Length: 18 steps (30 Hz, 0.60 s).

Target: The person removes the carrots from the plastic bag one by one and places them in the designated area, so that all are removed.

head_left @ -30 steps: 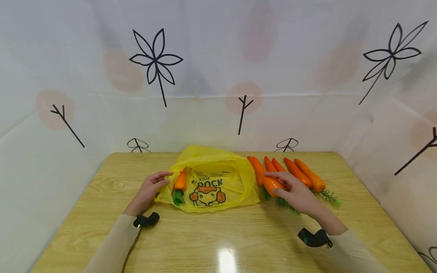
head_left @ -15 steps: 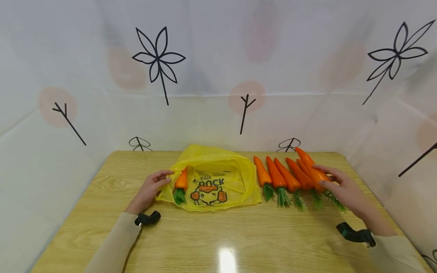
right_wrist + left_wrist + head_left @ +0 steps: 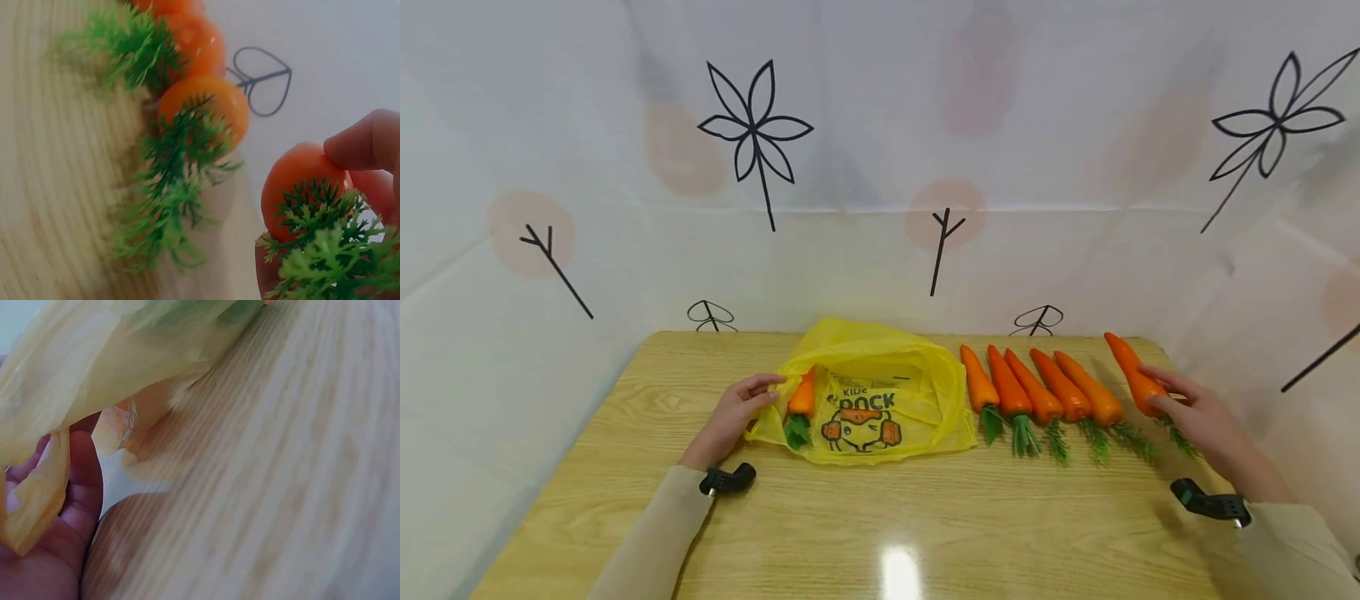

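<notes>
My right hand (image 3: 1206,421) pinches an orange carrot (image 3: 1133,373) with green leaves between thumb and fingers, to the right of a row of carrots. In the right wrist view the held carrot (image 3: 306,181) appears raised off the table, its leafy end towards the camera. My left hand (image 3: 730,419) holds the left edge of a yellow plastic bag (image 3: 917,433). The bag lies on its side with its mouth facing me. Just inside the mouth, at the left, lies another carrot (image 3: 802,398). Part of the bag (image 3: 37,494) hangs across my left palm and fingers in the left wrist view.
Several carrots (image 3: 1009,383) lie side by side on the wooden table (image 3: 820,525), right of the bag, leafy ends towards me. A white patterned cloth (image 3: 850,267) hangs behind the table and at both sides.
My right hand has carried the carrot rightwards, from beside the bag, over the row, to past its right end. My left hand has stayed at the bag's edge.
</notes>
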Tool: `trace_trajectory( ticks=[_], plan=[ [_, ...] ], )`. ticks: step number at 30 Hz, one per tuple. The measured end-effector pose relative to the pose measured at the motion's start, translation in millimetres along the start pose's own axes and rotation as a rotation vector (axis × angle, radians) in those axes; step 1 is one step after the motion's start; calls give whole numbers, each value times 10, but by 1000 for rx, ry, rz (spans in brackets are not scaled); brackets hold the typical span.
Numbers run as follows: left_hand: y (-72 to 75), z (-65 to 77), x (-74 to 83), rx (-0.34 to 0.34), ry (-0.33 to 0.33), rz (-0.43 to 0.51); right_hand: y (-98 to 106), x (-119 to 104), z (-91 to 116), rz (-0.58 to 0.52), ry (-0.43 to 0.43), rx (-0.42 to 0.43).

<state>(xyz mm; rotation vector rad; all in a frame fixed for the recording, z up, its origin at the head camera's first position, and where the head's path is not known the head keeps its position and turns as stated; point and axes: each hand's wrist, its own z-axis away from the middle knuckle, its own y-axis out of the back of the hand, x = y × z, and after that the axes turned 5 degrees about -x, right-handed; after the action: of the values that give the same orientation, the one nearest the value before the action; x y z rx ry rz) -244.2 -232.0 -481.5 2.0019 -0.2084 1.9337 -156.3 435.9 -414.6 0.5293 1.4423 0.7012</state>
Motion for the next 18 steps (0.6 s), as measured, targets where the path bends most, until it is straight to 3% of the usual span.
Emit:
trace_trajectory(
  ticks=[8, 18],
  plan=[
    [-13, 16, 30, -3, -2, -3, -35, 228, -79, 34, -15, -27],
    [-14, 23, 37, -1, 7, -5, -128, 317, -76, -59, -57, -36]
  ],
)
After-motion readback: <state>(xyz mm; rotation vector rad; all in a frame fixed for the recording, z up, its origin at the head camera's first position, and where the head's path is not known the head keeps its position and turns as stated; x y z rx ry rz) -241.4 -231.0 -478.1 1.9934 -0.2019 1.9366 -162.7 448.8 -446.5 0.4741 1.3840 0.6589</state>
